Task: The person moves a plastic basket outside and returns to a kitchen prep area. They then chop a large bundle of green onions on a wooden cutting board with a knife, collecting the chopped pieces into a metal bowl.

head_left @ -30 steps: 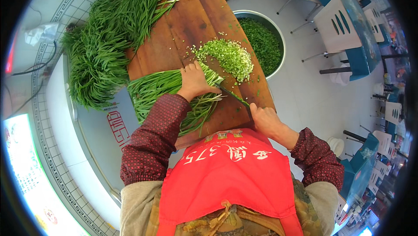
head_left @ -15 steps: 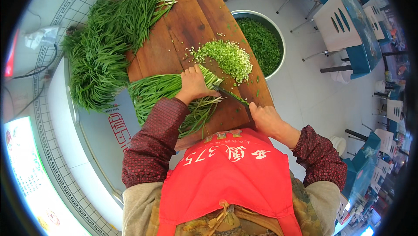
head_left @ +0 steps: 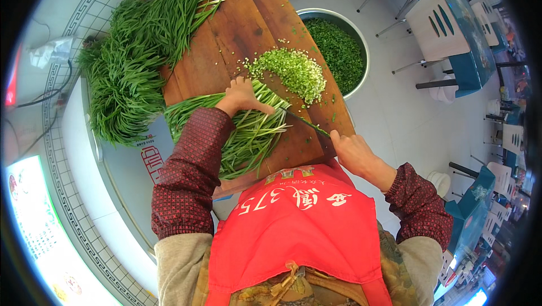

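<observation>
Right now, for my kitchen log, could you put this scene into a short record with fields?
Left hand: across green stalks, thumb apart from fingers
Right hand: gripping knife
Blade tip: at the stalks' right end
Chopped pile: on wooden board
Metal bowl: beside the board's right edge, holding chopped greens
Larger heap: long greens, far left

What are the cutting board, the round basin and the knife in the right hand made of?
The cutting board looks like smooth brown wood, with grain and seams. The round basin is probably metal, judging by its shiny silvery rim. The knife shows only a thin dark blade, perhaps steel; finish unclear.
</observation>
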`<state>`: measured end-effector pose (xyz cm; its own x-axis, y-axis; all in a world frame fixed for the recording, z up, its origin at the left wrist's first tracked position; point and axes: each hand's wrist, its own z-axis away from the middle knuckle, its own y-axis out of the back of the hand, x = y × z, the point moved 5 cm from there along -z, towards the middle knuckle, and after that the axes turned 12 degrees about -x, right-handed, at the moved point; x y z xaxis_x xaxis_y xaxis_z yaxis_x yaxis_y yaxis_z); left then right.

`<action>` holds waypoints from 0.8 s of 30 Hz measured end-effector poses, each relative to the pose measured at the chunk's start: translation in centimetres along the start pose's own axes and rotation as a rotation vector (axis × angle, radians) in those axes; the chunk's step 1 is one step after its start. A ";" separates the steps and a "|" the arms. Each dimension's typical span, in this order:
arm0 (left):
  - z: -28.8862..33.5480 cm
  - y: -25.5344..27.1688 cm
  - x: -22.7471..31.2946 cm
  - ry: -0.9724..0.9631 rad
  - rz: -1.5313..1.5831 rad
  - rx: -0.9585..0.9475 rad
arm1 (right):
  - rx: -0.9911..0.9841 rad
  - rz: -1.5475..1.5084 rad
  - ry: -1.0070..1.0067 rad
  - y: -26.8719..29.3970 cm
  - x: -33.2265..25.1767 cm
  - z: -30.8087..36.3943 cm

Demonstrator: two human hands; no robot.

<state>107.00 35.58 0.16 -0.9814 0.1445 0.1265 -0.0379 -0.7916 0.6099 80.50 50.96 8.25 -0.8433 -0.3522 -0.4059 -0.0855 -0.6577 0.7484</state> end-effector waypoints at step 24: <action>4.0 -2.7 4.9 0.036 -0.035 0.516 | -0.057 0.031 0.070 0.0 -0.5 -0.4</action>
<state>103.04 40.77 2.25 -0.9873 0.1383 0.0776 0.0179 -0.3892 0.9210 81.12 50.87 8.28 -0.8055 -0.4177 -0.4203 -0.0279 -0.6818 0.7310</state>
